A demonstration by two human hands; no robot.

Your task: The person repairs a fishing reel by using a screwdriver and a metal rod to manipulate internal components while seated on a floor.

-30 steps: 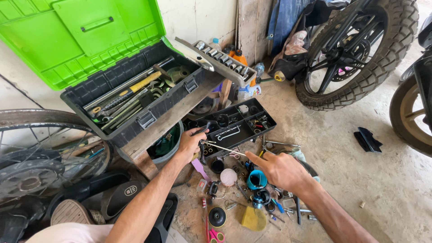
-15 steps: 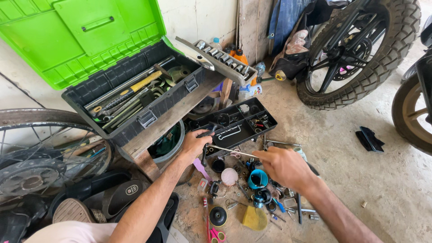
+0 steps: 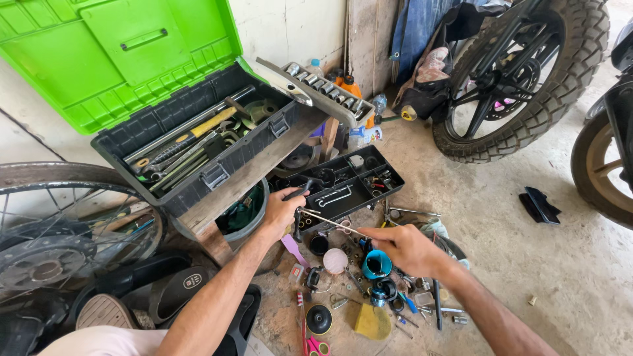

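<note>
A thin metal rod is held between both hands, low over the cluttered floor. Its right end is pinched in the fingers of the right hand, which is closed on it. Its left end meets a dark tool gripped in the clenched left hand. Just behind the rod a black tray of small parts is seen. Below the hands, a blue cup, a white ball and scissors lie scattered. Further left, a green toolbox stands open on a plank. A tyre is seen at upper right.
</note>
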